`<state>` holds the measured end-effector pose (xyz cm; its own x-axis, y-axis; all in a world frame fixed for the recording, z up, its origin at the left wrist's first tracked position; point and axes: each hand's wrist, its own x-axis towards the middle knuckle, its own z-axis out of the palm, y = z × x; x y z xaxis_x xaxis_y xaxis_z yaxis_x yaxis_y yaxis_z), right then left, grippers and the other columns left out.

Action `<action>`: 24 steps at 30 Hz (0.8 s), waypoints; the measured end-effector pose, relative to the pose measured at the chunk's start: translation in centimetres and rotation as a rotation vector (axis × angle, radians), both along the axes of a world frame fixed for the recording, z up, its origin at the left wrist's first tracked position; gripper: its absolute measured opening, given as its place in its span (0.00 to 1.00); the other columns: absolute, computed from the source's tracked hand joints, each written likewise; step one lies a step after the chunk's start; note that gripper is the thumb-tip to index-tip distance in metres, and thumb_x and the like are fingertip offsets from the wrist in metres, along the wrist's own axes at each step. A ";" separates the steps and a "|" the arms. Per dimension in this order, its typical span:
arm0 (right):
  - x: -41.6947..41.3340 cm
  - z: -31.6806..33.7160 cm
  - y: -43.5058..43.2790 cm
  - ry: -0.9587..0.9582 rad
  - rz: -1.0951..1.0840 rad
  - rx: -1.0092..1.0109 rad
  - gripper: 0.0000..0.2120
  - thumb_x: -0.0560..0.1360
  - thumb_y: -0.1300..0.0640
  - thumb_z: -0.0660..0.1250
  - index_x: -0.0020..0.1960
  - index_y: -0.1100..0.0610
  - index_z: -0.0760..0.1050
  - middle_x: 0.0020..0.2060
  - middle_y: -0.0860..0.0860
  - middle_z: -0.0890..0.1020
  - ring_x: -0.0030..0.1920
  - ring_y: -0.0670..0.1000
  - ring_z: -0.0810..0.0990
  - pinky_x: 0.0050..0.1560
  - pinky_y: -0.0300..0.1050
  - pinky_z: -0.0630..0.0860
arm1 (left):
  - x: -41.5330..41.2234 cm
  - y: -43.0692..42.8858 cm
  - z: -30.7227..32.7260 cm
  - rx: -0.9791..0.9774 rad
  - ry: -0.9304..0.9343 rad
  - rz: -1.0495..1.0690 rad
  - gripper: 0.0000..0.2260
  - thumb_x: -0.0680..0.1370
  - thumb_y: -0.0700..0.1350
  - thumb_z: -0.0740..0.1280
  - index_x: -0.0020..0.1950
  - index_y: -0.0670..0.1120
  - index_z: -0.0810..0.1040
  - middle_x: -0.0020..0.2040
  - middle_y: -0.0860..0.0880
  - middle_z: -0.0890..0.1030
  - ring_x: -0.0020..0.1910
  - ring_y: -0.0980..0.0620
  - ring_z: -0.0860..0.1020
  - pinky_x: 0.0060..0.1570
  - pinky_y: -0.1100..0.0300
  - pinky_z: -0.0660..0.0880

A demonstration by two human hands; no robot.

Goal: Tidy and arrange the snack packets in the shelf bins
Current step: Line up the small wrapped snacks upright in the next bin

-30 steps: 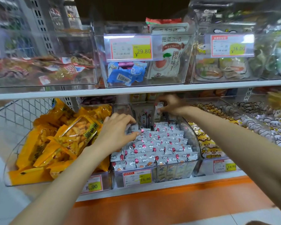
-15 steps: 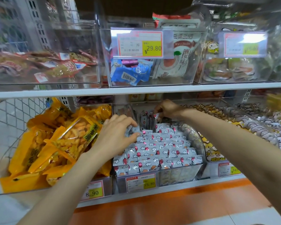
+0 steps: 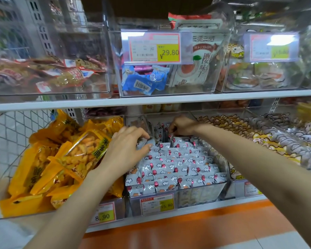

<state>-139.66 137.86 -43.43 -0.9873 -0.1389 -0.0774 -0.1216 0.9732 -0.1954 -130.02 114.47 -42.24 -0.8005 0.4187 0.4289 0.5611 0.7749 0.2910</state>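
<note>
A clear middle bin (image 3: 201, 194) on the lower shelf holds several rows of small white packets (image 3: 178, 168) printed with clouds and red balloons. My left hand (image 3: 127, 150) reaches over the bin's left rear part, and its fingertips pinch a silvery packet (image 3: 147, 142) there. My right hand (image 3: 182, 125) is at the back of the bin, fingers curled round upright packets (image 3: 160, 132) standing against the rear wall. Both forearms stretch in from the bottom corners.
Left of the middle bin a clear bin holds big yellow snack bags (image 3: 61, 159). To the right lie bins of cartoon-printed packets (image 3: 258, 141). The upper shelf (image 3: 151, 101) carries clear bins with price tags (image 3: 154, 47) and hangs low over my hands. An orange shelf edge (image 3: 187, 229) runs below.
My right hand has drawn back slightly from the rear wall and lowered onto the upright packets. My left hand's fingers have closed on a packet. The view has moved closer.
</note>
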 end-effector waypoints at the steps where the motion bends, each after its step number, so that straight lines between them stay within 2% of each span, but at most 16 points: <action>1: 0.0 0.2 0.1 -0.008 -0.006 -0.006 0.10 0.76 0.64 0.65 0.56 0.57 0.78 0.56 0.52 0.80 0.56 0.50 0.77 0.57 0.40 0.74 | -0.1 -0.1 -0.1 -0.002 0.003 0.002 0.12 0.77 0.54 0.64 0.59 0.53 0.75 0.57 0.55 0.75 0.59 0.54 0.68 0.58 0.58 0.63; 6: 1.0 0.9 0.7 0.004 0.006 -0.096 0.15 0.75 0.67 0.65 0.58 0.55 0.78 0.59 0.49 0.78 0.58 0.47 0.76 0.56 0.36 0.72 | -0.3 -0.5 -0.2 0.001 -0.003 -0.004 0.11 0.77 0.54 0.64 0.58 0.53 0.75 0.58 0.55 0.75 0.60 0.54 0.67 0.57 0.59 0.63; 10: 1.8 1.3 1.1 0.058 0.025 -0.090 0.14 0.73 0.64 0.69 0.57 0.52 0.79 0.57 0.47 0.80 0.58 0.46 0.76 0.62 0.39 0.71 | -0.2 -0.6 -0.2 -0.008 0.001 -0.021 0.11 0.78 0.53 0.63 0.59 0.52 0.74 0.58 0.55 0.74 0.60 0.54 0.67 0.57 0.59 0.64; 13: 2.5 1.7 0.8 0.116 0.039 -0.130 0.14 0.74 0.63 0.67 0.56 0.50 0.79 0.56 0.47 0.81 0.59 0.47 0.77 0.64 0.41 0.70 | -0.3 -0.8 -0.1 0.007 0.009 -0.016 0.10 0.78 0.51 0.63 0.58 0.52 0.75 0.58 0.54 0.75 0.60 0.54 0.68 0.57 0.59 0.64; 18: 4.2 2.8 -1.5 0.073 0.115 -0.163 0.14 0.74 0.58 0.69 0.59 0.51 0.78 0.57 0.46 0.80 0.57 0.46 0.78 0.59 0.40 0.72 | -0.4 -1.4 0.4 0.012 -0.005 0.044 0.10 0.77 0.50 0.64 0.57 0.50 0.76 0.57 0.52 0.76 0.59 0.52 0.69 0.52 0.61 0.63; 20: 5.2 3.2 -2.5 0.043 0.163 -0.149 0.14 0.75 0.55 0.68 0.60 0.53 0.78 0.57 0.48 0.80 0.56 0.48 0.78 0.56 0.39 0.72 | -0.5 -1.7 0.7 -0.005 -0.039 0.052 0.12 0.76 0.53 0.65 0.58 0.52 0.75 0.58 0.53 0.76 0.59 0.53 0.69 0.50 0.61 0.64; 24: 6.6 3.2 -3.4 0.085 0.163 -0.203 0.12 0.76 0.53 0.67 0.58 0.54 0.80 0.56 0.49 0.81 0.55 0.49 0.77 0.51 0.38 0.71 | -0.2 -2.2 0.9 -0.151 -0.196 0.073 0.24 0.72 0.60 0.67 0.65 0.54 0.68 0.64 0.53 0.69 0.63 0.53 0.69 0.53 0.60 0.68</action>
